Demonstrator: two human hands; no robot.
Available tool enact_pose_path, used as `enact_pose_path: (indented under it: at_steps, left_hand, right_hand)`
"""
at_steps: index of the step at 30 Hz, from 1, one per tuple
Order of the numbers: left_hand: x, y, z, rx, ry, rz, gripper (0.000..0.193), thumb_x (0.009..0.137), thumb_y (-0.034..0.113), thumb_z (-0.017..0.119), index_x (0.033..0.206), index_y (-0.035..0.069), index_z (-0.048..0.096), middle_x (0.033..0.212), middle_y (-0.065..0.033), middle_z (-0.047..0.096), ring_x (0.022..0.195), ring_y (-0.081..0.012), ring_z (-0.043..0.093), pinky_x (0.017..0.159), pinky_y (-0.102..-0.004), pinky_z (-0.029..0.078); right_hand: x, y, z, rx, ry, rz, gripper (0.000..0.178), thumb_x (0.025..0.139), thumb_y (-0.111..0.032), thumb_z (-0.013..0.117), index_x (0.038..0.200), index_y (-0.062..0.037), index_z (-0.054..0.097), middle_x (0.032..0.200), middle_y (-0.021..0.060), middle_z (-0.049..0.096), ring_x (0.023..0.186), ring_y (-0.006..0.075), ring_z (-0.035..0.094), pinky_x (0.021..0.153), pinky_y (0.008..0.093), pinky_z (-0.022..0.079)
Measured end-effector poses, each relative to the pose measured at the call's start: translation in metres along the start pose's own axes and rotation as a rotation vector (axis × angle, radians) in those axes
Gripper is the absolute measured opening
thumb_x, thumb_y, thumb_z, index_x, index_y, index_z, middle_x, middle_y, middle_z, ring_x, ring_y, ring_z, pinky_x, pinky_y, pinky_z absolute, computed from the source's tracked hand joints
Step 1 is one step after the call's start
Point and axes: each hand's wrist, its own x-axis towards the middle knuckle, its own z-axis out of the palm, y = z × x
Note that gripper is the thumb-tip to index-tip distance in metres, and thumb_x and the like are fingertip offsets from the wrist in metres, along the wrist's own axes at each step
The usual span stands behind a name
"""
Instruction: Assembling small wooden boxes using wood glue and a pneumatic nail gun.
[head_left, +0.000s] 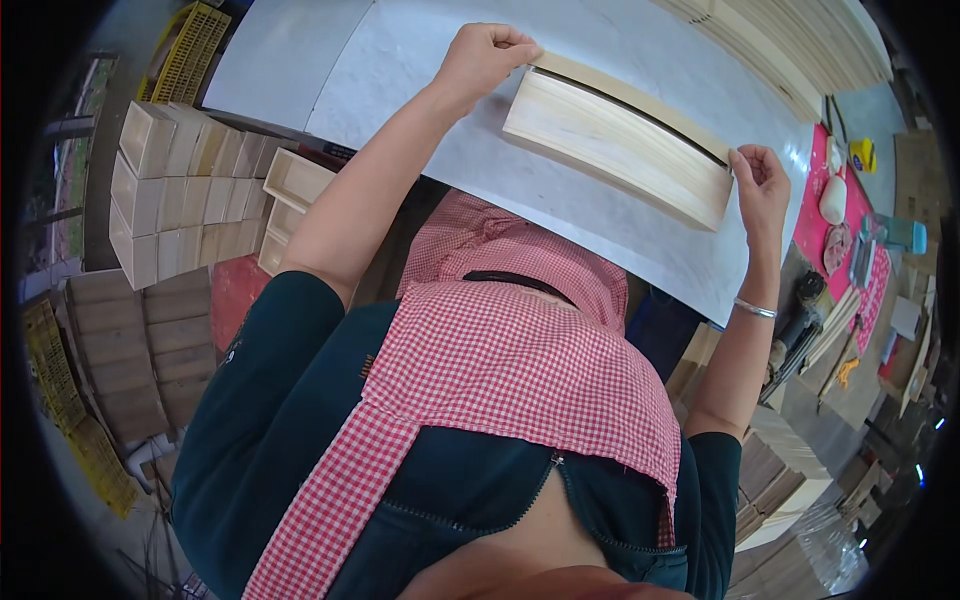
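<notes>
A long, narrow pale wooden box (615, 150) lies on the grey-white tabletop (410, 100) in front of me. Along its far upper edge runs a thin wooden strip (640, 98), with a dark gap between the two. My left hand (485, 65) pinches the strip's left end between thumb and fingers. At the other end, beside the box's right corner, my right hand (762, 185) has its thumb and fingertips closed on the strip, the other fingers curled. Whether the strip touches the box cannot be made out.
Long wooden boards (770, 50) are stacked at the table's far right. Small wooden boxes (185, 190) stand piled on the left, below a yellow crate (185, 50). A pink-covered surface (815, 210) on the right holds a white bottle (832, 200) and a yellow item (862, 154).
</notes>
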Motion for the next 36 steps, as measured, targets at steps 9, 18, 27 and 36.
enact_pose_path:
  at_steps: [9, 18, 27, 36]
  left_hand:
    - [-0.008, 0.006, 0.003, -0.068, 0.045, -0.082, 0.021, 0.087, 0.011, 0.073, 0.097, -0.007, 0.077, 0.085, -0.0112, 0.073, 0.073, -0.0152, 0.064, 0.066, -0.0251, 0.053]
    - [-0.008, -0.003, -0.003, 0.109, -0.002, -0.040, 0.023, 0.089, 0.015, 0.074, 0.104, -0.002, 0.077, 0.086, -0.0083, 0.073, 0.078, -0.0138, 0.065, 0.075, -0.0253, 0.055]
    - [-0.019, 0.005, -0.004, -0.037, 0.000, -0.151, 0.026, 0.092, 0.012, 0.066, 0.110, -0.005, 0.074, 0.099, -0.0125, 0.073, 0.088, -0.0173, 0.067, 0.083, -0.0269, 0.056]
    - [-0.032, 0.008, -0.005, -0.096, -0.027, -0.231, 0.028, 0.096, 0.010, 0.059, 0.116, -0.006, 0.071, 0.110, -0.0158, 0.072, 0.099, -0.0205, 0.066, 0.090, -0.0300, 0.055]
  right_hand:
    - [-0.003, -0.002, 0.000, -0.160, -0.006, 0.047, 0.012, 0.092, -0.011, 0.070, 0.093, 0.0010, 0.071, 0.075, 0.0008, 0.063, 0.066, 0.0090, 0.052, 0.062, 0.0225, 0.045]
    - [-0.007, -0.003, 0.005, -0.225, 0.041, 0.057, 0.016, 0.091, -0.011, 0.064, 0.095, 0.0014, 0.073, 0.074, 0.0038, 0.067, 0.064, 0.0112, 0.054, 0.061, 0.0251, 0.047]
    - [-0.034, 0.009, 0.000, -0.116, 0.118, 0.174, 0.022, 0.096, -0.014, 0.063, 0.104, 0.0038, 0.073, 0.085, 0.0065, 0.071, 0.072, 0.0126, 0.060, 0.068, 0.0259, 0.051]
    - [-0.057, -0.015, 0.015, -0.319, 0.205, 0.141, 0.022, 0.095, -0.012, 0.062, 0.105, 0.0046, 0.072, 0.088, 0.0102, 0.072, 0.071, 0.0164, 0.062, 0.068, 0.0288, 0.053]
